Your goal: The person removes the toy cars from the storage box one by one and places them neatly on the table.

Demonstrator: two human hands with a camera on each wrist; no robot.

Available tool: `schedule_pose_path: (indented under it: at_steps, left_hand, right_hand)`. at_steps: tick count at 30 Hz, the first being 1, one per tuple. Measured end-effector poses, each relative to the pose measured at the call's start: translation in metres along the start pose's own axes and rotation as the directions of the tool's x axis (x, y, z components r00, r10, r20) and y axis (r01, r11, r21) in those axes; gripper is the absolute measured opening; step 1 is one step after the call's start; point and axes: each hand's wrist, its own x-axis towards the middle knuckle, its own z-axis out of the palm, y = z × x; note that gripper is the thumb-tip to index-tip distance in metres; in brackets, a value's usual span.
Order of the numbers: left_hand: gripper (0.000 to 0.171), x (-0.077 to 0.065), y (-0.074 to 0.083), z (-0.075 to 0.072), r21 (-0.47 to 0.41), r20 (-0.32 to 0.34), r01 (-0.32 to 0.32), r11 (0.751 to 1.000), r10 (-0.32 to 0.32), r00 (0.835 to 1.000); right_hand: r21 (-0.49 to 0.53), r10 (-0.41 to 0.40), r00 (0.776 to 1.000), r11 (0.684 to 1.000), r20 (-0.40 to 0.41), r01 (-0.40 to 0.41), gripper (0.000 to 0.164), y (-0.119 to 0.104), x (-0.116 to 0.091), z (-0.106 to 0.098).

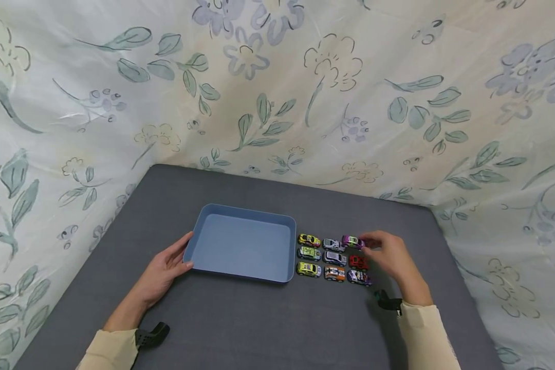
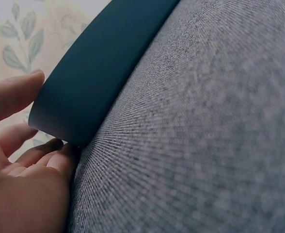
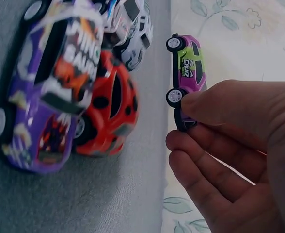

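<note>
R hand (image 1: 390,257) pinches purple-green car (image 3: 187,68); L hand (image 1: 164,267), fingers relaxed, touches blue tray (image 1: 240,275).

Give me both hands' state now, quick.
Left hand: open, fingers resting against the blue tray.
Right hand: pinching the purple-and-green toy car.
</note>
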Motion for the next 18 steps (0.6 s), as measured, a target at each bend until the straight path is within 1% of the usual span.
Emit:
schedule_pose_path:
  at_steps: [5, 9, 12, 15, 18]
  left_hand:
    - [0.074, 0.000, 0.001, 0.001, -0.003, -0.003, 0.000, 1.000, 0.000, 1.000]
    - [0.074, -0.007, 0.002, 0.003, -0.006, 0.001, 0.004, 1.000, -0.004, 1.000]
    - [0.073, -0.009, 0.003, 0.004, 0.014, 0.000, 0.006, 1.000, -0.006, 1.000]
    - [0.073, -0.006, 0.004, 0.004, 0.036, -0.008, 0.000, 0.999, 0.000, 1.000]
    - [0.073, -0.004, 0.005, 0.002, 0.035, -0.007, -0.008, 0.999, 0.008, 1.000]
  right_hand:
    - [-0.002, -0.008, 1.000, 1.000, 0.012, 0.008, 0.027, 0.010, 0.000, -0.002]
    - [-0.006, -0.010, 0.999, 1.000, 0.041, 0.010, 0.026, 0.017, -0.001, 0.000]
    - [-0.005, -0.014, 0.998, 1.000, 0.057, 0.015, 0.025, 0.023, -0.002, 0.002]
    - [-0.001, -0.018, 0.999, 1.000, 0.048, 0.019, 0.025, 0.026, -0.001, 0.001]
    - [0.000, -0.023, 0.999, 1.000, 0.042, 0.023, 0.024, 0.028, 0.002, -0.001]
